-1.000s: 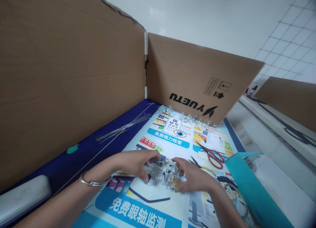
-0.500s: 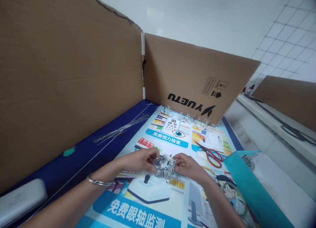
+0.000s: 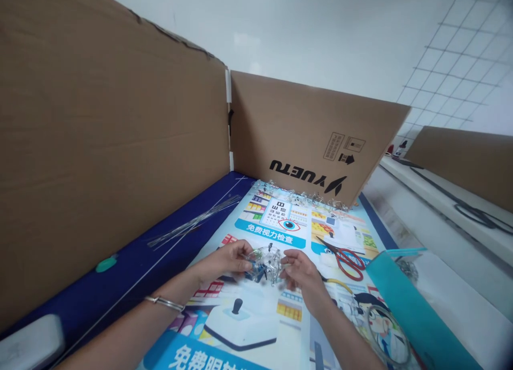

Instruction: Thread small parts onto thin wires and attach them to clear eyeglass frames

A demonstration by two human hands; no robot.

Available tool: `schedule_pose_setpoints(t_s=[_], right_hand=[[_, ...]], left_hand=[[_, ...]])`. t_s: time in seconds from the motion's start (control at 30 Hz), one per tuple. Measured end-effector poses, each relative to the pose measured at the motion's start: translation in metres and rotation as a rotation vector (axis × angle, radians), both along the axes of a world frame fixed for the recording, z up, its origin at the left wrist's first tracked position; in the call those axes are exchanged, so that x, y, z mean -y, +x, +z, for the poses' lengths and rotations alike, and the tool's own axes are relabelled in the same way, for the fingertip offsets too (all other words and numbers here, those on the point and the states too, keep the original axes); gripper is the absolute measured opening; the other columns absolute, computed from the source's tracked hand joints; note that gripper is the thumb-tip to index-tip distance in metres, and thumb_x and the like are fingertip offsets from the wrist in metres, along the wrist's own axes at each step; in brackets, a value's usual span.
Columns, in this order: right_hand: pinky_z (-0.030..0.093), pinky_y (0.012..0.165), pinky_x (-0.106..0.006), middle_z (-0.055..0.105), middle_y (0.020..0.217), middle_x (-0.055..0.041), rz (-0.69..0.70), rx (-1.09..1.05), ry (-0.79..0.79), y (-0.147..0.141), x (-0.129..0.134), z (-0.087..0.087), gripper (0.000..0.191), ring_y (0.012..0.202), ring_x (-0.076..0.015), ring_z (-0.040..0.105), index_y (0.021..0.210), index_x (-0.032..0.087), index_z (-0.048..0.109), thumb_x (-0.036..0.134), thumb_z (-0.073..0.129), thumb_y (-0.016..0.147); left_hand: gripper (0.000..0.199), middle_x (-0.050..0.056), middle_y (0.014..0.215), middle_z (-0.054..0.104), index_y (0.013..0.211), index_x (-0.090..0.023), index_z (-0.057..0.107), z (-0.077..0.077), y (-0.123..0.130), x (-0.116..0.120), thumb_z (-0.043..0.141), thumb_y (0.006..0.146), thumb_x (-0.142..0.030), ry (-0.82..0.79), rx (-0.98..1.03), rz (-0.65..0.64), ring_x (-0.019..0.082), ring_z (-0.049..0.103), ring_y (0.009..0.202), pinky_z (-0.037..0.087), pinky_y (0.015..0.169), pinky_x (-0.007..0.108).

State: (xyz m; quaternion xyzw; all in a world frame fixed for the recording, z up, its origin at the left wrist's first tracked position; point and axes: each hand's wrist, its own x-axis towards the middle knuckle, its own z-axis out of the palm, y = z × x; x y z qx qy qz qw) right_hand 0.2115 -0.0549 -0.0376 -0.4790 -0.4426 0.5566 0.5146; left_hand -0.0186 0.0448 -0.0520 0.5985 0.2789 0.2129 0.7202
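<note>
A small tangle of clear and silvery wire with dark bits (image 3: 265, 264) is held up above the printed poster (image 3: 276, 306). My left hand (image 3: 232, 260) pinches its left side between thumb and fingers. At its right side is my right hand (image 3: 300, 271), fingers bent and somewhat apart, close to the wire; firm contact there cannot be made out. Red-handled scissors (image 3: 345, 259) lie to the right of my right hand. Behind that hand, a tool with a yellow handle (image 3: 339, 283) shows in part.
Cardboard panels (image 3: 320, 130) stand behind and at left. Similar wire pieces (image 3: 304, 198) line the back panel's foot. Thin wires (image 3: 192, 223) lie on the blue cloth, a wire coil (image 3: 388, 335) at lower right, a teal-edged pouch (image 3: 417, 306) at right, a white case (image 3: 32, 343) lower left.
The wire tangle has turned and looks more open. The fingers of my right hand have loosened and spread a little. The camera view has shifted slightly.
</note>
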Motion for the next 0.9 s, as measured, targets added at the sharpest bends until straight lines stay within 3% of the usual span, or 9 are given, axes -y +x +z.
schedule_pose_setpoints(t_s=[0.2, 0.37, 0.63, 0.8, 0.9], right_hand=[[0.039, 0.046, -0.020, 0.051, 0.100, -0.0034, -0.007, 0.002, 0.074, -0.006, 0.000, -0.009, 0.048, 0.068, -0.0120, 0.054, 0.109, 0.026, 0.049, 0.028, 0.068, 0.064], [0.039, 0.044, -0.018, 0.050, 0.093, -0.0013, 0.006, 0.014, 0.085, -0.008, -0.002, -0.013, 0.043, 0.068, -0.0118, 0.051, 0.097, 0.024, 0.049, 0.027, 0.072, 0.060], [0.039, 0.042, -0.017, 0.050, 0.088, -0.0005, -0.009, 0.015, 0.087, -0.008, 0.000, -0.015, 0.048, 0.069, -0.0121, 0.051, 0.103, 0.025, 0.046, 0.027, 0.071, 0.062], [0.037, 0.038, -0.017, 0.052, 0.080, 0.0021, -0.088, 0.030, 0.041, -0.009, -0.002, -0.014, 0.043, 0.054, -0.0078, 0.048, 0.099, 0.023, 0.047, 0.027, 0.070, 0.063], [0.037, 0.039, -0.017, 0.054, 0.086, 0.0003, -0.126, -0.003, 0.070, -0.011, 0.000, -0.010, 0.040, 0.057, -0.0087, 0.050, 0.098, 0.023, 0.048, 0.025, 0.069, 0.063]], left_hand=[[0.038, -0.003, 0.074, 0.056, 0.089, -0.018, 0.046, 0.000, 0.006, 0.003, 0.073, 0.064, -0.028, 0.025, 0.061, 0.098, 0.008, 0.053, 0.059, 0.041, 0.056, 0.022], [0.039, -0.003, 0.072, 0.055, 0.087, -0.018, 0.046, 0.003, 0.011, 0.007, 0.074, 0.061, -0.024, 0.044, 0.120, 0.157, 0.009, 0.053, 0.062, 0.037, 0.057, 0.021], [0.039, -0.002, 0.076, 0.054, 0.086, -0.018, 0.045, 0.005, 0.016, 0.015, 0.074, 0.060, -0.016, 0.087, 0.199, 0.154, 0.010, 0.053, 0.071, 0.040, 0.063, 0.022], [0.041, -0.001, 0.080, 0.053, 0.087, -0.019, 0.046, -0.001, 0.019, 0.016, 0.075, 0.058, -0.020, 0.136, 0.189, 0.173, 0.012, 0.054, 0.072, 0.041, 0.062, 0.024], [0.039, -0.001, 0.079, 0.053, 0.086, -0.019, 0.046, 0.000, 0.020, 0.017, 0.074, 0.059, -0.024, 0.147, 0.188, 0.195, 0.013, 0.053, 0.072, 0.042, 0.062, 0.024]])
